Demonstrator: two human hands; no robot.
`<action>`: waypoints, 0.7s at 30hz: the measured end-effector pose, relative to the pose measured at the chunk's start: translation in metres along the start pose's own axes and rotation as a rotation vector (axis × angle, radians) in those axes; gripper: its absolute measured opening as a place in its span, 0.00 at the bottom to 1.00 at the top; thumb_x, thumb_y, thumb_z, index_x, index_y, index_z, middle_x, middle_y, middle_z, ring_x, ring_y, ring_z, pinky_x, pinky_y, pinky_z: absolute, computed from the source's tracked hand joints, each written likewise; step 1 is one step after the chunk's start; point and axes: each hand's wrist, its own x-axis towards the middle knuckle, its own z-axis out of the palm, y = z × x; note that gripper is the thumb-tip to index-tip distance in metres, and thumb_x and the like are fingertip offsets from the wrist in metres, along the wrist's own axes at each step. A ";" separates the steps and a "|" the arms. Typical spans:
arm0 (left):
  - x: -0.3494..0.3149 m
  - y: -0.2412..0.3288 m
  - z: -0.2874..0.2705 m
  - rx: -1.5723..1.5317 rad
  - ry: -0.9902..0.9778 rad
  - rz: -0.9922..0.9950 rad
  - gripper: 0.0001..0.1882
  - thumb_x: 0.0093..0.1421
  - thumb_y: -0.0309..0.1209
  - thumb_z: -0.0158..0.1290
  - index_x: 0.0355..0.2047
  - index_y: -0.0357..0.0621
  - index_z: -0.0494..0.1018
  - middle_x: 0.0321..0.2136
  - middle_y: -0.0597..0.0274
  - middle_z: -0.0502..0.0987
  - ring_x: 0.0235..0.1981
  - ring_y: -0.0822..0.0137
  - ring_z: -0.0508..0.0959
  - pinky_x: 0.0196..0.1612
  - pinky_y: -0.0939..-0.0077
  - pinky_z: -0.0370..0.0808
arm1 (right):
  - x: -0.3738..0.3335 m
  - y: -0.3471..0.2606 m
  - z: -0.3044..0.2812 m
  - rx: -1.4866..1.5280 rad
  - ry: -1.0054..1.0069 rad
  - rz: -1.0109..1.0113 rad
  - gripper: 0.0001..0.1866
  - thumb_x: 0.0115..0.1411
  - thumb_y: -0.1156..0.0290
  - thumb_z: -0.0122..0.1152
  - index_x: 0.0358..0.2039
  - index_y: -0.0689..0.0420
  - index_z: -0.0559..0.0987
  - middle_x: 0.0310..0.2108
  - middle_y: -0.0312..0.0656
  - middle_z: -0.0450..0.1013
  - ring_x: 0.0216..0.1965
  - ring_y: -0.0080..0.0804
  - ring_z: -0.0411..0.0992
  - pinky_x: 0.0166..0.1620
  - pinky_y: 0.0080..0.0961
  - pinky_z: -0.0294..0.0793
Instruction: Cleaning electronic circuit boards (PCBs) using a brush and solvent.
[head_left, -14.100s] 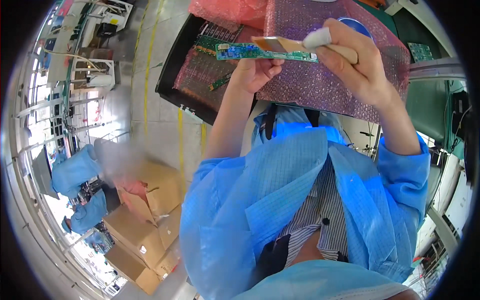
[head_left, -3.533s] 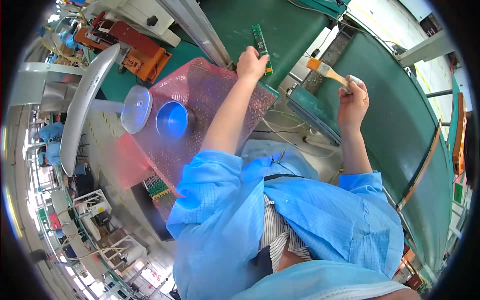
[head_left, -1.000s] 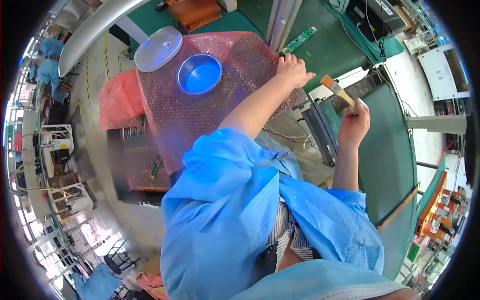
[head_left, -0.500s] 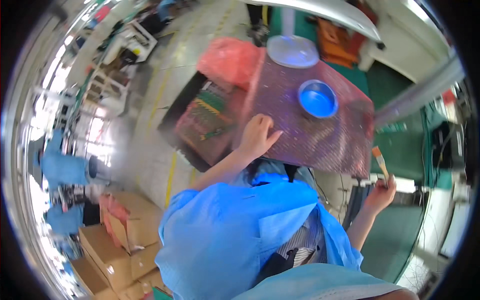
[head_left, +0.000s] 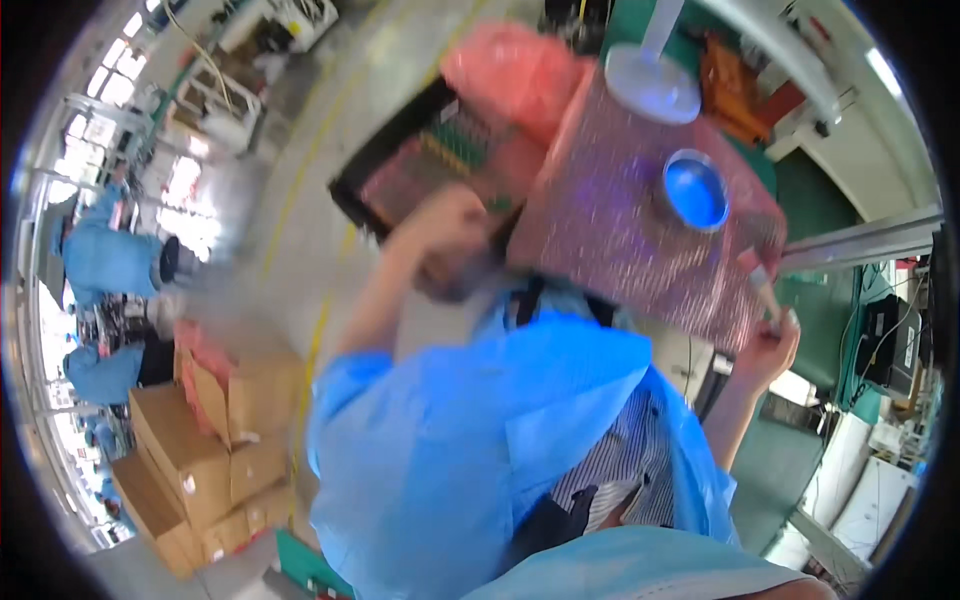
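Note:
My right hand grips the thin pale handle of a flat brush. Its bristle end points up, over the right edge of a worktop covered in pinkish bubble wrap. My left hand is over the near edge of a black bin left of the worktop. Motion smears its fingers, and I cannot make out anything in them. Inside the bin are several green circuit boards with pink wrap around them. A round metal bowl, its inside glowing blue, rests on the worktop.
A white lamp base stands at the worktop's far side. Crumpled pink plastic bulges beyond the bin. Cardboard boxes are stacked at the lower left. Two people in blue work far left. A metal post crosses at the right.
My left hand has gone from the worktop's left part leftward to the bin. The brush stays in my right hand, now closer to the worktop. The whole view has shifted.

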 end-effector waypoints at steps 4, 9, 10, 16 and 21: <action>-0.018 -0.123 0.004 -0.115 0.330 -0.547 0.18 0.51 0.43 0.46 0.18 0.39 0.72 0.19 0.53 0.73 0.25 0.57 0.75 0.31 0.67 0.70 | -0.008 -0.010 0.014 0.206 -0.060 0.092 0.10 0.53 0.73 0.50 0.33 0.67 0.72 0.22 0.37 0.66 0.21 0.19 0.61 0.25 0.15 0.62; -0.023 -0.199 0.081 0.178 0.475 -0.512 0.18 0.50 0.46 0.48 0.24 0.41 0.71 0.22 0.51 0.74 0.28 0.55 0.75 0.33 0.66 0.69 | -0.010 -0.003 0.025 0.155 -0.090 0.137 0.09 0.53 0.75 0.48 0.33 0.66 0.71 0.26 0.40 0.66 0.22 0.22 0.61 0.26 0.16 0.62; -0.015 -0.194 0.095 0.063 0.459 -0.484 0.17 0.49 0.44 0.49 0.27 0.42 0.71 0.25 0.50 0.73 0.31 0.53 0.74 0.35 0.65 0.69 | -0.007 0.000 0.023 0.134 -0.109 0.134 0.09 0.52 0.76 0.46 0.32 0.65 0.71 0.30 0.42 0.67 0.25 0.24 0.61 0.28 0.18 0.63; 0.057 -0.140 0.121 0.135 0.480 -0.554 0.15 0.46 0.38 0.52 0.33 0.46 0.69 0.34 0.47 0.68 0.37 0.50 0.71 0.39 0.61 0.69 | -0.015 -0.013 0.049 0.109 -0.147 0.087 0.11 0.54 0.73 0.49 0.35 0.67 0.71 0.23 0.38 0.67 0.22 0.20 0.62 0.28 0.17 0.64; 0.061 -0.155 0.118 0.457 0.306 -0.434 0.19 0.47 0.33 0.49 0.42 0.52 0.65 0.33 0.55 0.71 0.39 0.55 0.70 0.42 0.55 0.66 | -0.023 -0.027 0.060 0.107 -0.071 -0.042 0.09 0.53 0.73 0.49 0.34 0.64 0.72 0.26 0.38 0.67 0.22 0.19 0.62 0.27 0.17 0.64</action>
